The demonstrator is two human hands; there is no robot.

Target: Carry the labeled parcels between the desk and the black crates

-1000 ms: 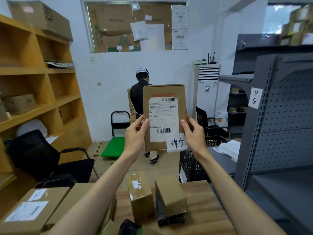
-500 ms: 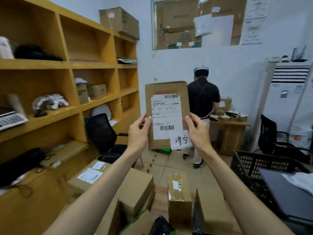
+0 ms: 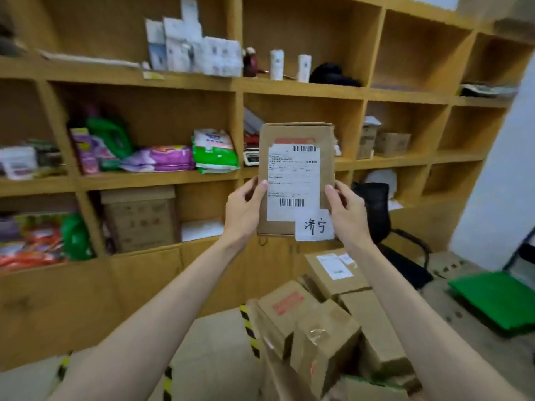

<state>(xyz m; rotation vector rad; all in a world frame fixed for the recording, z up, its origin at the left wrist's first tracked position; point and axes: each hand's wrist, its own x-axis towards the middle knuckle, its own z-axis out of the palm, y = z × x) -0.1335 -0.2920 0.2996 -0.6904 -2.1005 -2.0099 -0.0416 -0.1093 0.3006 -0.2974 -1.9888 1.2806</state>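
I hold a flat brown cardboard parcel point(image 3: 295, 169) upright at chest height, its white shipping label with barcodes and a handwritten white slip facing me. My left hand point(image 3: 244, 208) grips its lower left edge, thumb on the front. My right hand point(image 3: 346, 209) grips the lower right edge beside the slip. Several more brown parcels point(image 3: 324, 322) lie piled below my right forearm. No black crate is in view.
A tall wooden shelf unit point(image 3: 202, 82) fills the view ahead, holding bags, boxes and bottles. A black office chair point(image 3: 385, 221) stands at right, with a green cart platform point(image 3: 495, 299) on the floor beyond. Yellow-black tape point(image 3: 249, 331) marks the floor.
The view has swung left, from the person in black and the black crate to the wooden shelves. Both hands keep the same grip on the parcel in front of me.
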